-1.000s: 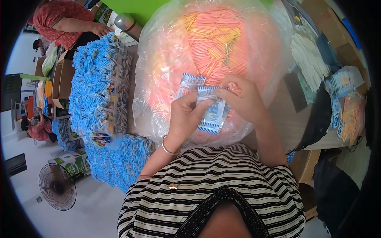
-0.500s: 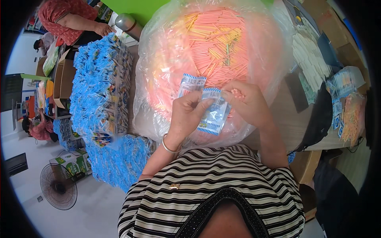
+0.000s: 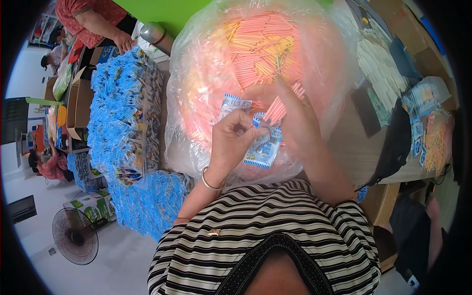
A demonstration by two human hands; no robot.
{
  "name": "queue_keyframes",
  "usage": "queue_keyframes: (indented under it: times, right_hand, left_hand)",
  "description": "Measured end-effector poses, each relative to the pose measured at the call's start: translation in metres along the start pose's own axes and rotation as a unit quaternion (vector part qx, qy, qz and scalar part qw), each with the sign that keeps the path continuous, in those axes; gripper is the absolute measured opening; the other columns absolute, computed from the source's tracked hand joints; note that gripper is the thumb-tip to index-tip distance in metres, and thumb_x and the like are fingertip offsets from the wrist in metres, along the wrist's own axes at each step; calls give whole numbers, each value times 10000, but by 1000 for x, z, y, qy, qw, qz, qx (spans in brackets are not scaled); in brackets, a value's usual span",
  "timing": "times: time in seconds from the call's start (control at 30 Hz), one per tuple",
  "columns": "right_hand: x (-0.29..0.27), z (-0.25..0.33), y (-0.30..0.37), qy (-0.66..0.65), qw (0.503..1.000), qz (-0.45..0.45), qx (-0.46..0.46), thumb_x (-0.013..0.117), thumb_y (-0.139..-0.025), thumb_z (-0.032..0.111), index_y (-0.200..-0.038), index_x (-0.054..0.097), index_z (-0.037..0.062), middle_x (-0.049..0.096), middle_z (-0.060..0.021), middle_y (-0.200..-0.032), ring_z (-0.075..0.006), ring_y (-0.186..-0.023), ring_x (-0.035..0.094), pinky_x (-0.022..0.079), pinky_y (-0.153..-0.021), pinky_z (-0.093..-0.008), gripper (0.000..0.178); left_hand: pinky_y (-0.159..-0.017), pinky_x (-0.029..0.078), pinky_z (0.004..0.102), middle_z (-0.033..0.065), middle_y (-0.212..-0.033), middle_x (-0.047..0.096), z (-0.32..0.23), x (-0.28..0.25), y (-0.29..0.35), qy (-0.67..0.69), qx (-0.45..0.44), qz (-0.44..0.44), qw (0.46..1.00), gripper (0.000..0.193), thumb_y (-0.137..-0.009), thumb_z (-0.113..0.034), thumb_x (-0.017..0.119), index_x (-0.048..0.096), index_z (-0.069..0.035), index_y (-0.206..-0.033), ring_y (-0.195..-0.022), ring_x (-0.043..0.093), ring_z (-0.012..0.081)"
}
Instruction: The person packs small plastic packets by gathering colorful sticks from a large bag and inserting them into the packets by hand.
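Observation:
My left hand [image 3: 227, 140] pinches a small blue-and-clear plastic packet [image 3: 265, 153], whose upper end is spread apart. My right hand [image 3: 301, 120] is closed around a bundle of thin pink sticks [image 3: 276, 111], slanting down to the packet's top edge. Whether the tips are inside it I cannot tell. A second blue-and-white packet [image 3: 231, 104] shows just above my left hand; whether the fingers hold it is hidden. Beyond both hands, a large clear plastic bag [image 3: 189, 54] lies open, full of pink and yellow sticks [image 3: 265, 46].
To the left stands a clear bin [image 3: 158, 98] heaped with blue packets, with a pile of more packets [image 3: 147, 201] nearer me. A steel flask [image 3: 156, 34] is behind it. White strips [image 3: 381, 69] and a bag of sticks [image 3: 437, 142] lie right. Other people work at far left.
My right hand has turned, bringing the pink stick bundle toward the packet's top. The packet's upper end has spread apart. A person's arm has appeared at the lower right.

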State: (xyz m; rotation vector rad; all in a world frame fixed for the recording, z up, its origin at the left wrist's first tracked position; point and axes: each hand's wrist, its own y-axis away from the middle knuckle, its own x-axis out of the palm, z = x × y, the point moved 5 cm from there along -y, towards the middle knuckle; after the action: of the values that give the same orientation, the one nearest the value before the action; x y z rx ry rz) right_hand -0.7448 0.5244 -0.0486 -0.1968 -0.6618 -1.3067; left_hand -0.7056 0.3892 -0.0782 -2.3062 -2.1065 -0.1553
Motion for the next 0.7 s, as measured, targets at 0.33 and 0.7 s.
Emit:
queue_keyframes:
  times: [0.33, 0.7]
  right_hand:
    - [-5, -12, -3, 125, 988, 50, -69, 452, -1050, 328, -1132, 673, -51, 705, -130, -1065, -189, -1003, 640, 477, -939, -345, 447]
    - [0, 36, 18, 473, 856, 102, -180, 693, -870, 56, -1210, 646, -13, 639, -125, -1221, -237, -1124, 612, 467, -988, -346, 351]
  left_hand:
    - [-677, 516, 227, 40, -837, 711, 2, 1, 1, 0, 17, 3, 1000, 130, -845, -2, 747, 679, -1, -955, -754, 639, 72]
    - [-932, 495, 306, 87, -1130, 697, -8, 4, -2, -75, 172, -5, 982, 273, -1007, -121, 544, 650, 6, -1225, -1022, 644, 151]
